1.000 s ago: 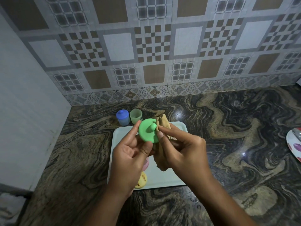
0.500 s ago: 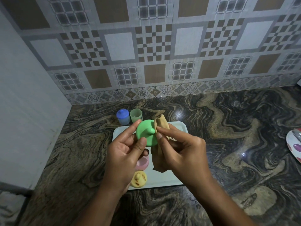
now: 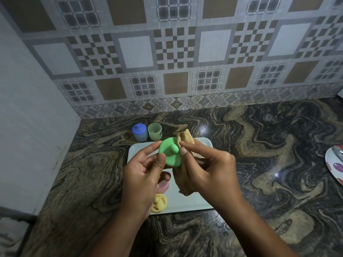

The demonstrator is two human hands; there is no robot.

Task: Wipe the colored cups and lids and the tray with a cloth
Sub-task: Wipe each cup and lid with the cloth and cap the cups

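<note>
A green lid point(image 3: 169, 154) with a knob is held up above the white tray point(image 3: 191, 201), pinched at its rim by my left hand point(image 3: 143, 180). My right hand point(image 3: 206, 171) grips a tan cloth point(image 3: 185, 139) and presses it against the lid's right edge beside the knob. On the tray's left side lie a pink cup point(image 3: 163, 186) and a soiled yellow lid point(image 3: 159, 203), partly hidden by my left hand. Behind the tray stand a blue cup with its lid point(image 3: 139, 132) and an open green cup point(image 3: 154, 131).
The tray sits on a dark marbled counter point(image 3: 259, 154) that meets a patterned tile wall at the back and a plain white wall point(image 3: 27, 127) on the left. A patterned plate point(image 3: 336, 162) with a spoon shows at the right edge.
The green lid has turned a little in my left hand, and my right fingers with the cloth have shifted along its right edge. The pink cup and yellow lid have come more into view.
</note>
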